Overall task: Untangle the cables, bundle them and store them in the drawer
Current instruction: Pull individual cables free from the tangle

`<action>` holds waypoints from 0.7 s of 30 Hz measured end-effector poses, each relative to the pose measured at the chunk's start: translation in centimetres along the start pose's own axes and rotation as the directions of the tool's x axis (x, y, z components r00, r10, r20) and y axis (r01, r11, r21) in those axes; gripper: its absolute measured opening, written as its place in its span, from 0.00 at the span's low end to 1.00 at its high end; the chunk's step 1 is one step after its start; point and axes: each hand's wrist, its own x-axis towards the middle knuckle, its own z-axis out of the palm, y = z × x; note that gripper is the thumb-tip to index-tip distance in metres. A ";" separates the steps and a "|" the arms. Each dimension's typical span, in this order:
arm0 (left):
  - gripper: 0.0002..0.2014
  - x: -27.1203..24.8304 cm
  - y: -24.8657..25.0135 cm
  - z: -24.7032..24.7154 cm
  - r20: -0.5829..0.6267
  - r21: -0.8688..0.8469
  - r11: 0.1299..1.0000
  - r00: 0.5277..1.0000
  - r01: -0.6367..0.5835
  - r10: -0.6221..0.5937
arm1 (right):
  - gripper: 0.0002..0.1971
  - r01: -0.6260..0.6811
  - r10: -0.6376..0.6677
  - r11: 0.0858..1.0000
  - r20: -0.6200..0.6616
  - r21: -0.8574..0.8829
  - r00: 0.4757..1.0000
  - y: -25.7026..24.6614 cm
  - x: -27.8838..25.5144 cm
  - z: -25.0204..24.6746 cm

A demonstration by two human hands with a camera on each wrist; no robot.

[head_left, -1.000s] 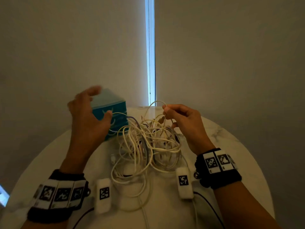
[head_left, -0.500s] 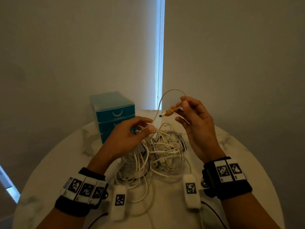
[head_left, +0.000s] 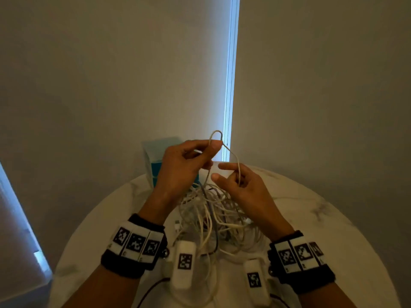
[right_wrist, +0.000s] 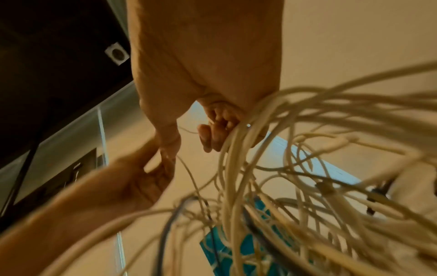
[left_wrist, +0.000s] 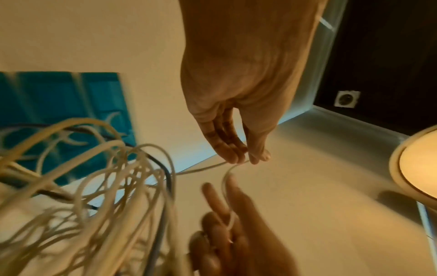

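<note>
A tangle of white cables with one dark strand lies in the middle of the round table. My left hand is raised above it and pinches a thin white cable just below a small loop. That cable runs down into my right hand, whose fingers curl round it while index and thumb stick out. The left wrist view shows the pinch and the cable over the right hand's fingers. The teal drawer unit stands behind my left hand, drawers closed.
The table's marble top ends close on all sides. A plain wall with a bright blind gap rises right behind it. White tagged pods hang below both wrists over the table's near part. A wall socket shows low down.
My left hand left the drawer unit, reached the tangle, then rose to pinch the thin cable. My right hand, which held up the cable's plug end, has dropped lower with the cable through its fingers.
</note>
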 end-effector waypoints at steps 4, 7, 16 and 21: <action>0.13 1.7 4.4 0.6 0.125 0.021 0.995 0.987 -0.102 0.099 | 0.15 0.078 -0.065 0.974 0.067 -0.211 0.996 -1.9 1.1 1.1; 0.18 1.7 4.6 0.1 0.185 0.031 0.993 0.977 -0.117 0.109 | 0.17 0.116 -0.119 0.959 0.002 -0.260 0.993 -3.2 2.2 0.6; 0.33 -0.4 -3.4 -1.6 0.287 0.424 0.898 0.923 0.118 -0.257 | 0.19 0.043 -0.068 0.978 -0.116 -0.205 0.991 -5.6 4.6 -1.6; 0.27 -0.1 -5.0 -2.3 0.226 0.550 0.829 0.937 0.102 -0.265 | 0.19 0.091 -0.120 0.988 -0.263 -0.122 0.957 -6.3 4.7 -1.8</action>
